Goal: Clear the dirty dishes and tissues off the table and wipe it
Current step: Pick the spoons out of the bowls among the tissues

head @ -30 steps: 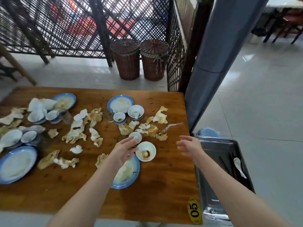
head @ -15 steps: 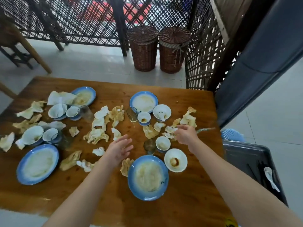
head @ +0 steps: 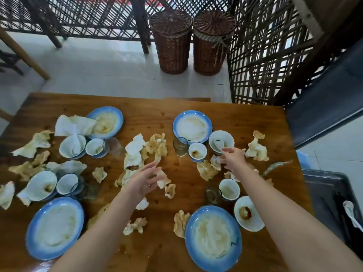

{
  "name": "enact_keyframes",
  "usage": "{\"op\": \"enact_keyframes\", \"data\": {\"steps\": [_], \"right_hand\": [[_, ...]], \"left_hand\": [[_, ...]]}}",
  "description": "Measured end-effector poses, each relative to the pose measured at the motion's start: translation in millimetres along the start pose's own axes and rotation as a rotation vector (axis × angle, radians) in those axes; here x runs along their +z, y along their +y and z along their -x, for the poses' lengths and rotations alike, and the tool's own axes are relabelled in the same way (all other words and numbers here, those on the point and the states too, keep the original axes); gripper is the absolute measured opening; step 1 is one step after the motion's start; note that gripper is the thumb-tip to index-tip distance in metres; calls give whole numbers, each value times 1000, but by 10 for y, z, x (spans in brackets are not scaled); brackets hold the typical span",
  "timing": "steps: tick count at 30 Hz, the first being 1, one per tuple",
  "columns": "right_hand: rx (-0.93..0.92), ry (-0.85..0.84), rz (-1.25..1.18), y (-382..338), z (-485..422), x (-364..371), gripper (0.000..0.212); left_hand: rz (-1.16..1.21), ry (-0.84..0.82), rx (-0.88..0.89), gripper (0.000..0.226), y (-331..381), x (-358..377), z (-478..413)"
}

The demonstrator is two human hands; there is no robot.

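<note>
White bowl (head: 221,141) just beyond right hand (head: 233,159), tissue (head: 163,181) just beside left hand (head: 143,178)

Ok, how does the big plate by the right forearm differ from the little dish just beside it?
The plate is far wider and has a blue rim; the dish is small and all white. The plate carries a pale smear across it, the dish one brown blob. Both are dirty and sit on the table.
</note>
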State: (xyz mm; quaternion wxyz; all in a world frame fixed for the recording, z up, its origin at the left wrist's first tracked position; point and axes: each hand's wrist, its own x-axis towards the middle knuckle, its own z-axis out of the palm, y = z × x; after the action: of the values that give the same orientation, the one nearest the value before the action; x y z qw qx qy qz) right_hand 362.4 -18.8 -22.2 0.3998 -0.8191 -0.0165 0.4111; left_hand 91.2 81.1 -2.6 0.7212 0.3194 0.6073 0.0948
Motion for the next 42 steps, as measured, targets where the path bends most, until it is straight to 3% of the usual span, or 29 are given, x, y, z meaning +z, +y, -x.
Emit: {"op": "enact_keyframes", "data": {"steps": [8,17,22,31,34,42], "right_hand": [[-39,11,-71,-4,273,-71,18],[-173,-177,-136,180,1131,47,19],[-157,-232,-134,175,1464,362,25],[-222,-311,-71,-113,1816,1240,26],[-197,-293,-80,-231,1842,1565,27],[-98,-221,-121,-448,1870,2366,25]], "left_hand": [[54,-4,30,24,-120,-144,262],[72,33,114,27,-443,-350,943],[158,82,115,25,-484,-674,1107],[223,60,150,23,-87,-1481,893],[196,31,157,19,120,-1772,730],[149,55,173,33,769,-2543,213]]}}
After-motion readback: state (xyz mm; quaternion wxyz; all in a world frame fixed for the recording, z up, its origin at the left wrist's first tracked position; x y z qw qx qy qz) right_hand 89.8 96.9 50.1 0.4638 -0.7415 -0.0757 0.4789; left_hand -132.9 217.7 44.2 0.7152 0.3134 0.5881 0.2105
